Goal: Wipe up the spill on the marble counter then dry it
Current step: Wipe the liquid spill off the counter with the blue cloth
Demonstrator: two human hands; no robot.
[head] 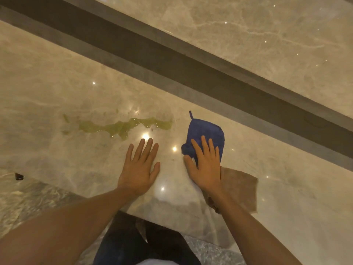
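Observation:
A yellow-green spill [122, 126] stretches across the beige marble counter [57, 88], left of centre. My left hand [140, 169] lies flat on the bare marble just below the spill's right end, fingers spread, holding nothing. A blue cloth [206, 131] with a small hanging loop lies to the right of the spill. My right hand [205, 165] rests flat on the cloth's lower part, fingers extended, not gripping it. A brown cloth [240, 190] lies flat beside and partly under my right wrist.
A dark recessed strip [191, 60] runs diagonally behind the counter, with a marble wall [257, 31] beyond. The counter's near edge runs past my forearms; the floor and my dark trousers [143, 243] show below. A small dark object [19, 176] sits at the left edge.

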